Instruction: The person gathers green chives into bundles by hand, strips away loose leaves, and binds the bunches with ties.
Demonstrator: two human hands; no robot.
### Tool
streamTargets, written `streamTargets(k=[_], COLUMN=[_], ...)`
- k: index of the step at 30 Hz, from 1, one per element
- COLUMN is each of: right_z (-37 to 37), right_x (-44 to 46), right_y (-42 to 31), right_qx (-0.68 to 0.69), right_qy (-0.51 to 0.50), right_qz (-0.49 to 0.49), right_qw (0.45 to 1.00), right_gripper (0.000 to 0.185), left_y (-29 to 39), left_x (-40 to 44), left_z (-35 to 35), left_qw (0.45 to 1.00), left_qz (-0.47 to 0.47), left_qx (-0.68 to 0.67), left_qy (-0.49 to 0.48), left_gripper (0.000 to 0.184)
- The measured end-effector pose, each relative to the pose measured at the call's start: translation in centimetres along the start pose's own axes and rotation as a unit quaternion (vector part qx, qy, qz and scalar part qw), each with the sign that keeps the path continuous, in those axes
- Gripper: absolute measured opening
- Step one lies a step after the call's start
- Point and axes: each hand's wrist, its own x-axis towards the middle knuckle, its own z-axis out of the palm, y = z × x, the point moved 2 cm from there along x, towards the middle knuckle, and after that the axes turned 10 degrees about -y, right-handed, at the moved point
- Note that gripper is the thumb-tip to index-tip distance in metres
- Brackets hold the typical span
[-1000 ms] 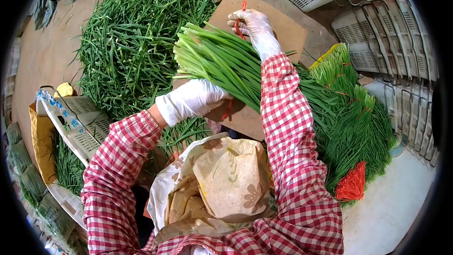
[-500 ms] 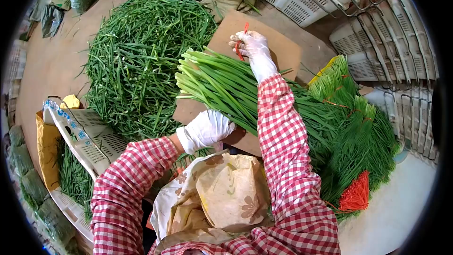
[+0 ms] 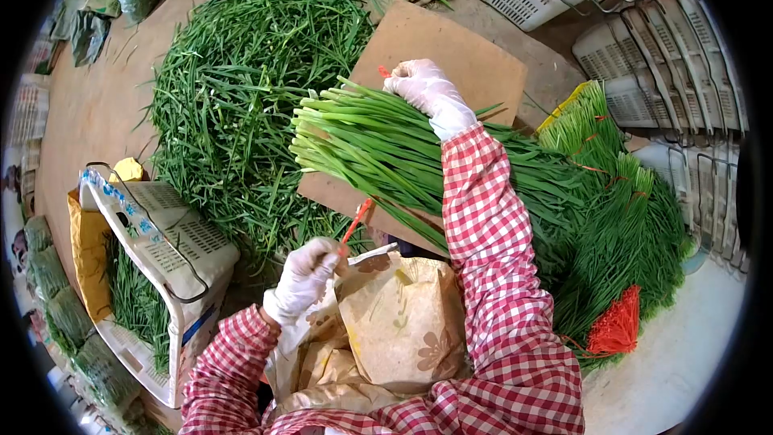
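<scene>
A thick bunch of green chives [image 3: 370,141] lies on a brown board [image 3: 451,40], its pale cut stems pointing left. My left hand [image 3: 304,280], white-gloved, is closed on one end of a red tie [image 3: 357,224] at the near side of the bunch. Beyond the far side, my right hand [image 3: 431,95], also gloved, is closed with a bit of red tie showing at its fingertips. The tie's middle is hidden, apparently under the bunch. Tied chive bundles [image 3: 620,234] are stacked on the right, with a cluster of red ties [image 3: 616,324] on them.
A big heap of loose greens [image 3: 250,105] covers the floor at the far left. Nearer, a white crate [image 3: 181,229] holds more greens. Stacked white crates [image 3: 644,64] line the far right. A flower-print apron [image 3: 398,322] covers my lap.
My left hand has come out from beside the bunch toward me, drawing a red tie end into view. My right hand has lowered close to the bunch's far edge.
</scene>
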Motion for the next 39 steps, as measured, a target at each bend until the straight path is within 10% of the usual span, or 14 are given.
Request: streamTargets(k=[2, 10, 18, 26, 39], right_z=[0.1, 2.5, 2.9, 1.0, 0.4], right_x=[-0.2, -1.5, -4.9, -5.0, -5.1], right_y=[-0.1, -0.6, -0.8, 1.3, 1.5], right_qx=[-0.016, -0.093, -0.025, 0.259, 0.335], right_qy=[0.001, 0.116, 0.146, -0.046, -0.159], right_qz=[0.006, -0.054, -0.167, -0.149, -0.146], right_qw=[1.0, 0.987, 0.975, 0.953, 0.917], right_gripper=[0.019, 0.016, 0.014, 0.019, 0.021], left_y=[4.1, 9.4, 5.1, 4.9, 4.4], left_x=[1.0, 13.3, 16.8, 17.2, 17.4], left_z=[-0.2, 0.3, -1.9, -3.8, -3.5], left_qw=[0.82, 0.839, 0.841, 0.845, 0.842], left_qz=[-0.192, -0.089, -0.207, -0.289, -0.253], left_qx=[-0.513, -0.487, -0.428, -0.417, -0.435], left_qy=[0.166, 0.227, 0.258, 0.168, 0.196], left_gripper=[0.008, 0.009, 0.01, 0.017, 0.011])
